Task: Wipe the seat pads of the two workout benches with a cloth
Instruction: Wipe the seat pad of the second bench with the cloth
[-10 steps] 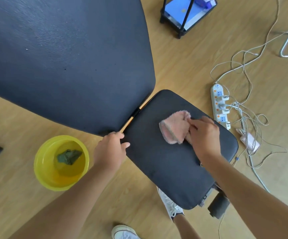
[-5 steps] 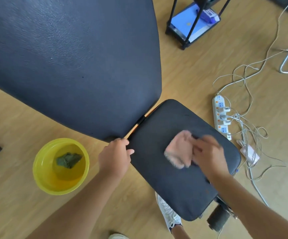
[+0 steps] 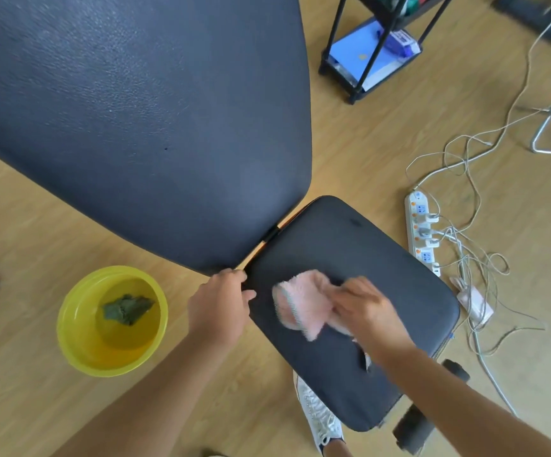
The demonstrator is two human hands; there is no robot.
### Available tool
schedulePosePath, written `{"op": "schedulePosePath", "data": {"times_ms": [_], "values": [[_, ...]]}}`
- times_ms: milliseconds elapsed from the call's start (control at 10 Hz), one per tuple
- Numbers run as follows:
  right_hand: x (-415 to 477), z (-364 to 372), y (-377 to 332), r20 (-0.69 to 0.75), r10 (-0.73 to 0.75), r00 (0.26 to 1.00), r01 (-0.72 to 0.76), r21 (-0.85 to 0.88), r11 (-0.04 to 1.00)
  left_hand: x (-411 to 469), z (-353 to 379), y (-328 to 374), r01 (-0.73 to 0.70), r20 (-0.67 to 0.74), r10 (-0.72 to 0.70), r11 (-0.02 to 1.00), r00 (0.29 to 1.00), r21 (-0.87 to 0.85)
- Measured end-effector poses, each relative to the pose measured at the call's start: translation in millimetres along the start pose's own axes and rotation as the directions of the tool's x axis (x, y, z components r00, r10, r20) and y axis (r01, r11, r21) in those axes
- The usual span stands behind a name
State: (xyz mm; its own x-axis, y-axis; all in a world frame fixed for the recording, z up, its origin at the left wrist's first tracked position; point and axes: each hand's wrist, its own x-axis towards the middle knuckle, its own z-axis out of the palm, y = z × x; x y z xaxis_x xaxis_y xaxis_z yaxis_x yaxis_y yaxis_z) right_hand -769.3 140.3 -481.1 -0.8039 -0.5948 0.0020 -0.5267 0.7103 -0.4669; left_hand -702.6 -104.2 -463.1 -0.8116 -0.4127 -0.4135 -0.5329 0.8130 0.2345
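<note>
Wood floor [image 3: 383,153] all around, with one bench parked in the middle of it, and we're looking straight down at the seat [image 3: 379,258]. Only this bench shows up, so we can't say where the second one is.

Our right hand [image 3: 366,308] is closed on the pink cloth [image 3: 300,305], pressing it flat on the left-middle part of the seat. It's blurry, which we'd guess means it's mid-swipe. Holding it bunched at one end and letting the rest trail probably gives the widest pass per stroke.

Our left hand [image 3: 218,308] is curled over the seat's near-left corner, right by the gap where the backrest [image 3: 135,110] meets it. We figure that's just bracing, so the pad doesn't rock or shift while the other hand scrubs. The hands are apart, a bit of bare seat between them.

Off to the left sits a yellow basin [image 3: 69,324] with water and a dark rag [image 3: 127,308] soaking in it. It's on the floor near the bench, likely so rinsing is just a short reach away.

Worth minding: a power strip [image 3: 421,232] and a tangle of cables [image 3: 465,159] lie on the floor just right of the seat. Probably smart that the water is on the opposite side. One shoe [image 3: 320,417] pokes out beneath the seat's front edge.
</note>
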Motion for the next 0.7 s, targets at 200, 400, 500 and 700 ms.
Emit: {"op": "schedulePosePath", "data": {"times_ms": [200, 400, 500, 700], "values": [[87.7, -8.6, 6.4, -0.3, 0.586, 0.753, -0.578, 0.125, 0.807, 1.8, 6.2, -1.7, 0.026, 0.006, -0.026, 0.998, 1.0, -0.051], [51.5, 57.1, -72.6, -0.062, -0.053, 0.997, 0.055, 0.029, 0.998, 6.2, 8.2, -6.5, 0.014, 0.036, -0.014, 1.0, 0.999, -0.002], [3.2, 35.6, -53.3, 0.152, -0.318, 0.936, 0.316, 0.038, 0.948, 6.2, 10.7, -13.1, -0.037, 0.047, 0.039, 0.998, 0.998, -0.041], [-47.7, -53.9, 20.5, 0.168, 0.264, 0.95, -0.252, -0.094, 0.963, -58.8, 15.9, -34.9, 0.25, 0.263, -0.135, 0.843, 0.955, -0.476]]}}
